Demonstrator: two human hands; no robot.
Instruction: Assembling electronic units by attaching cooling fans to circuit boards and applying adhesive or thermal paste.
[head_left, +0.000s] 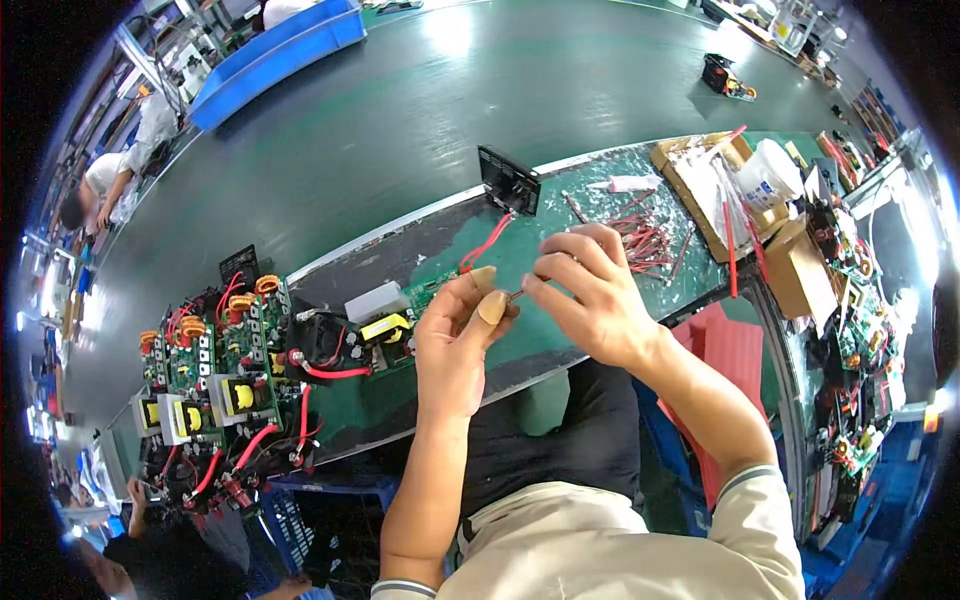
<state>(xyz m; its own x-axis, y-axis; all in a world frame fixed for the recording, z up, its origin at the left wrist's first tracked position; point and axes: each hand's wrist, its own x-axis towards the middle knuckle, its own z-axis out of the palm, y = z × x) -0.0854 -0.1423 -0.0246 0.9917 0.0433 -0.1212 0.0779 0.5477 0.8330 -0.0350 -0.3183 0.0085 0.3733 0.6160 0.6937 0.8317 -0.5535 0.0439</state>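
Note:
My left hand (pixel 452 345) is closed in a pinch, with tan finger covers on its thumb and index finger. Close to its right, my right hand (pixel 592 298) pinches too. Between the fingertips of both runs a thin reddish wire (pixel 516 295), mostly hidden by the fingers. Just beyond my left hand lies a green circuit board (pixel 428 290) with a grey block and a yellow-wrapped transformer (pixel 385 328). Red leads (pixel 490 243) run from the board area up to a black panel (pixel 509 181) standing at the bench's far edge.
Several assembled circuit boards (pixel 240 350) crowd the bench's left end. Loose red and black wires (pixel 645 240) lie right of the black panel, near a cardboard tray (pixel 690 190) and a white tub (pixel 770 175). Past the bench edge, a green conveyor surface (pixel 420 120) carries a blue bin (pixel 280 65).

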